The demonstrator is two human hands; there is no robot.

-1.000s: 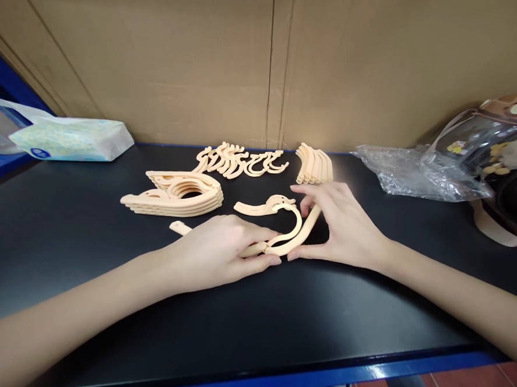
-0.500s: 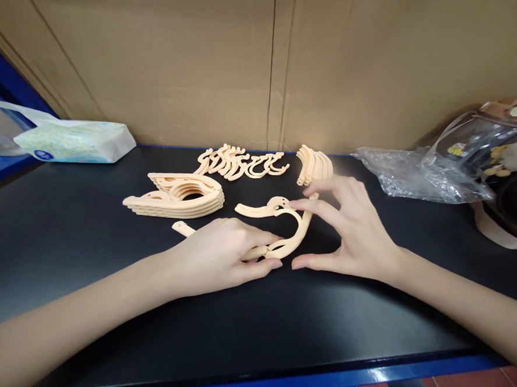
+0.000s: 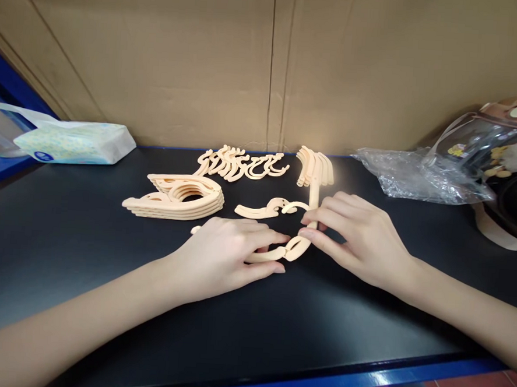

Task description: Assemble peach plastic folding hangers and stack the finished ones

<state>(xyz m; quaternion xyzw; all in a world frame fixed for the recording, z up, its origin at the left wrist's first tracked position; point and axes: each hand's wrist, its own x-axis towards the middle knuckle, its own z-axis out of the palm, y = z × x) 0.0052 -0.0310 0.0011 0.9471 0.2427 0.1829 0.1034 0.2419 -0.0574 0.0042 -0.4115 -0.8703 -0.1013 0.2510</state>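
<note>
Between my hands is a beige plastic folding hanger (image 3: 297, 249), its two arms meeting at a joint near the tabletop. My left hand (image 3: 228, 253) is closed over the left arm, hiding most of it; a small end pokes out past the knuckles. My right hand (image 3: 347, 237) grips the other arm, which points away from me, with thumb and fingers. Just beyond the held hanger lies a loose curved hanger arm (image 3: 256, 211) with a rounded, holed end. A stack of folded hangers (image 3: 179, 206) sits beyond my left hand.
Several hanger hooks (image 3: 229, 163) lie along the back of the black table (image 3: 250, 327), beside a bunch of loose hanger arms (image 3: 315, 165). A tissue pack (image 3: 78, 141) stands at left. Crumpled clear plastic (image 3: 421, 174) and a clear-sided bag (image 3: 489, 143) are at right. Cardboard (image 3: 183, 54) lines the back.
My right hand has closed on the right arm, having been spread apart before. That arm has swung to point more directly away from me, and the held hanger has shifted slightly right.
</note>
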